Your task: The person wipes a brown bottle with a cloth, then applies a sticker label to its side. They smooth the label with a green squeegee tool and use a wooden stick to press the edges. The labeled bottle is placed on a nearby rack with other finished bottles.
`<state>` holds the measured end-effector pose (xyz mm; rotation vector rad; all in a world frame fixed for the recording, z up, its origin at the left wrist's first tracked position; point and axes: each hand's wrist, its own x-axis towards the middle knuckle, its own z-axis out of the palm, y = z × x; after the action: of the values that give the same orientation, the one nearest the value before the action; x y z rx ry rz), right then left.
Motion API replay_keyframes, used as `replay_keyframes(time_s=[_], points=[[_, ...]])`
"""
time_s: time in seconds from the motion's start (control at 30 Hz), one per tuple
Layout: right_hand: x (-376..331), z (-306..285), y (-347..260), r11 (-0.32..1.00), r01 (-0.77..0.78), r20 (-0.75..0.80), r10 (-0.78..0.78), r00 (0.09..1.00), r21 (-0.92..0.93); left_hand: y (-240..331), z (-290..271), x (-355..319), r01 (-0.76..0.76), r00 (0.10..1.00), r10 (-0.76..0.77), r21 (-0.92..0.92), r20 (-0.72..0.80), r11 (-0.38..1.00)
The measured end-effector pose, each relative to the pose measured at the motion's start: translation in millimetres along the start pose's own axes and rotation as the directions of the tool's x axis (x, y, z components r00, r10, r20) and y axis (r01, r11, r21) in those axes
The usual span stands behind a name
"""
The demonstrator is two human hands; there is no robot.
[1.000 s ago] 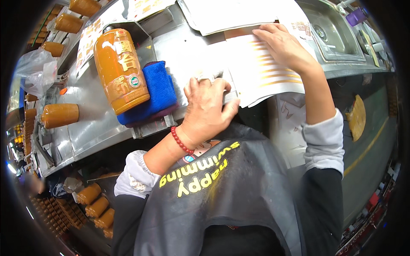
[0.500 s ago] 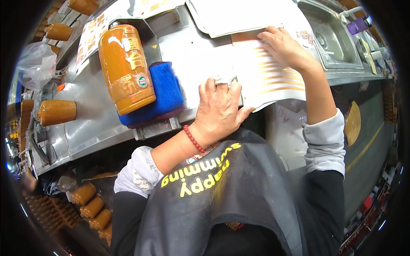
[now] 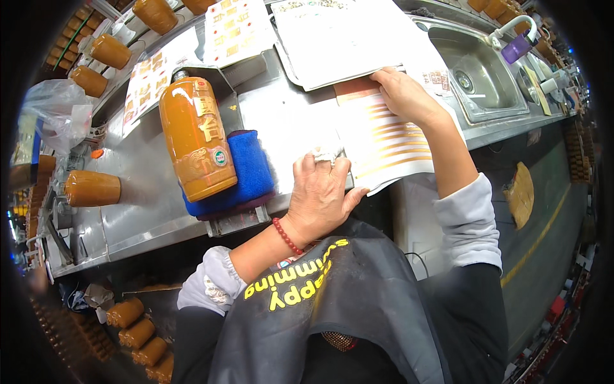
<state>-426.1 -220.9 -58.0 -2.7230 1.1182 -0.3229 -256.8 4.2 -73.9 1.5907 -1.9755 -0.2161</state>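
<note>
My left hand, a red bead bracelet on its wrist, rests at the bench's near edge. Its fingers are closed over a crumpled white cloth, left of a white sheet with gold stripes. The far edge of that striped sheet is under the fingertips of my right hand, whose fingers are bent and drawn together there; the thumb is hidden. A stack of white sheets lies just beyond. On the left, an amber-brown bottle with raised gold characters leans on a folded blue towel.
A steel sink with a purple item at its tap lies right. Printed label sheets lie behind the bottle. More brown bottles stand left, one on the bench, several below. A plastic bag hangs far left.
The whole view has shifted, so the bench appears lower. My right fingers look more drawn together at the striped sheet's edge. My left hand still holds the white cloth.
</note>
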Motion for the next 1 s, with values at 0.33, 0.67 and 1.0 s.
replay_keyframes(time_s=[0.33,0.67,1.0], points=[[0.9,-6.7,-1.5,0.998,-0.043,0.107,0.047,0.993,-0.042,1.3,-0.5,-2.9,0.007,1.000,-0.007,0.011,0.018,1.000],[20.6,-29.6,-14.1,0.999,-0.022,0.416,0.001,0.909,0.044,-3.6,10.4,-0.6,0.121,0.993,-0.121,-0.013,-0.014,0.993],[14.8,-27.7,-4.1,0.987,0.101,0.374,-0.142,0.917,0.127,4.5,15.2,24.4,0.217,0.973,-0.229,-0.276,-0.012,0.937]])
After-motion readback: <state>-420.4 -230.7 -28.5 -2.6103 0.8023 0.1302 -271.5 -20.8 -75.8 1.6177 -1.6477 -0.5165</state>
